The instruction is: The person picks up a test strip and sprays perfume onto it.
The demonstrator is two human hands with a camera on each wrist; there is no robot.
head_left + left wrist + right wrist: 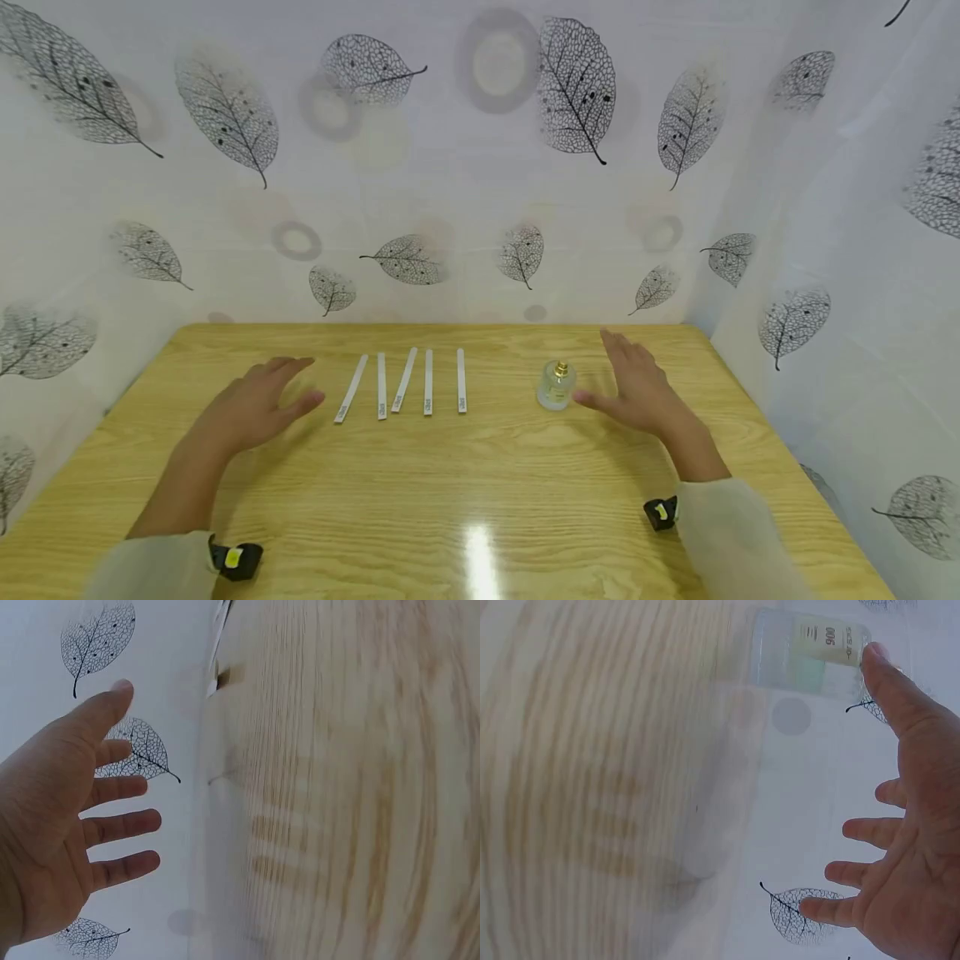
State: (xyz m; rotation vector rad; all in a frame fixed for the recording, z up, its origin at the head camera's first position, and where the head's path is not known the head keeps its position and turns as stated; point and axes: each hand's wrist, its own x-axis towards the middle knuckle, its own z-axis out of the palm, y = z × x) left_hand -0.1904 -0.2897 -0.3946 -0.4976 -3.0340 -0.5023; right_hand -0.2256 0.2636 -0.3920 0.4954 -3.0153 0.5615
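Note:
A round glass perfume bottle [557, 390] with a gold spray neck stands upright on the table. My right hand [637, 392] is just right of it, fingers spread, the thumb tip close to the bottle's side. In the right wrist view the bottle [810, 656] shows a pale label, and the hand [922, 847] holds nothing. Several narrow white paper strips [428, 383] lie apart in a row left of the bottle, small print at their near ends. Left of that row, my left hand [251, 408] hovers over the table with extended fingers; its palm [45, 802] holds nothing.
The wood-grain table [420, 483] reaches back to a pale curtain [450, 183] printed with dark leaves, which also hangs along both sides. Dark wrist cameras [238, 562] sit at both sleeve cuffs. A bright light reflection lies on the near tabletop.

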